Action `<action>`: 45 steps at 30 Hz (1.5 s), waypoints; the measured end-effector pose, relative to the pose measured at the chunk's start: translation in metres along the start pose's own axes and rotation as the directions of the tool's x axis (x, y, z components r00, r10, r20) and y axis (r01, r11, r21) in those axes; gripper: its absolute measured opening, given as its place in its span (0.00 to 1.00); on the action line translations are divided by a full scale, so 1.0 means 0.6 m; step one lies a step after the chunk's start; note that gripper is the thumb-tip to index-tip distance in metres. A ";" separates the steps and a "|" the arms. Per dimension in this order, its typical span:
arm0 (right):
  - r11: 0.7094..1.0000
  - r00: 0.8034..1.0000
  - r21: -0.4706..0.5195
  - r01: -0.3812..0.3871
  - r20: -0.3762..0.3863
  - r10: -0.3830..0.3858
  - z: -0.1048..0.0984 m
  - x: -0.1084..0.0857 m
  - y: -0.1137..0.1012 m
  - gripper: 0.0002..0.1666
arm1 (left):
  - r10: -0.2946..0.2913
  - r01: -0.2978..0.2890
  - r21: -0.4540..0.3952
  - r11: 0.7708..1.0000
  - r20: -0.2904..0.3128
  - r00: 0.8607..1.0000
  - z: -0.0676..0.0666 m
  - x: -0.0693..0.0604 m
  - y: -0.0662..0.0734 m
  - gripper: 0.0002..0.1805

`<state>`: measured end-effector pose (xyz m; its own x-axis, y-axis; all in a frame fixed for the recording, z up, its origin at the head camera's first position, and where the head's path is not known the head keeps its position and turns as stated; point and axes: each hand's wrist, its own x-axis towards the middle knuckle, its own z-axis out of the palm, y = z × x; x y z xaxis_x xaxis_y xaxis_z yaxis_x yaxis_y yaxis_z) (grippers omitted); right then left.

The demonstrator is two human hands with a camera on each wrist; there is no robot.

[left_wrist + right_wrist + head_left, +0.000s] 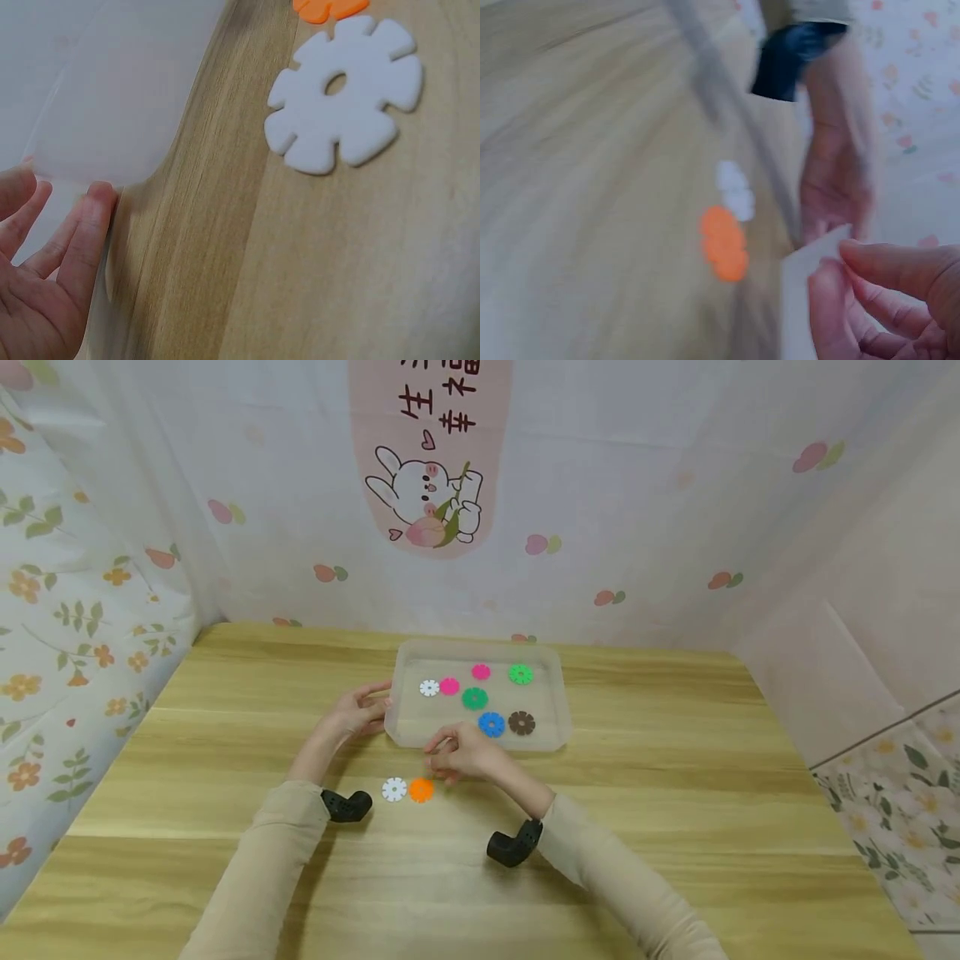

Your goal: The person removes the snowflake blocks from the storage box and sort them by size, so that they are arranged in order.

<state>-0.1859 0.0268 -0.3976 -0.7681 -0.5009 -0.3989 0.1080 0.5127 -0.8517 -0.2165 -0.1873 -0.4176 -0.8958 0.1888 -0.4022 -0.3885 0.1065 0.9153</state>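
Note:
My left hand (358, 712) is beside the left end of a translucent plastic tray (480, 743), and its fairly straight fingers (88, 225) touch the tray's outer wall near a corner. Over the tray's near edge hovers my right hand (461, 752), its fingers loosely bent, with nothing visible between thumb and forefinger in the right wrist view. On the table in front of the tray lie a white notched disc (394, 790) and an orange notched disc (422, 790), side by side. The white one shows a hole in its middle and slots around its rim.
Inside the tray several notched discs lie flat and spread out, among them a blue disc (492, 724), a brown disc (522, 722), a dark green disc (475, 698) and a light green disc (521, 674). A printed cloth (615, 527) hangs behind the wooden table (675, 827).

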 end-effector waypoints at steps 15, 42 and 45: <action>0.986 0.957 -0.155 -0.063 -0.289 0.016 -0.066 0.078 0.002 0.24 | 0.018 -0.018 -0.010 1.000 0.017 1.000 0.015 -0.007 -0.025 0.30; 0.902 0.950 -0.426 -0.072 -0.303 -0.068 -0.071 0.124 -0.020 0.14 | 0.018 -0.018 0.011 1.000 -0.006 1.000 0.008 0.003 -0.007 0.30; 0.926 0.952 -0.375 -0.044 -0.298 -0.075 -0.074 0.121 -0.025 0.15 | 0.019 -0.019 0.021 1.000 -0.017 1.000 0.001 0.004 -0.006 0.30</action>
<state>-0.2711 0.0135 -0.3985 -0.9271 -0.3075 -0.2144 -0.1027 0.7584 -0.6437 -0.2170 -0.1866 -0.4218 -0.9068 0.1737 -0.3840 -0.3668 0.1237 0.9220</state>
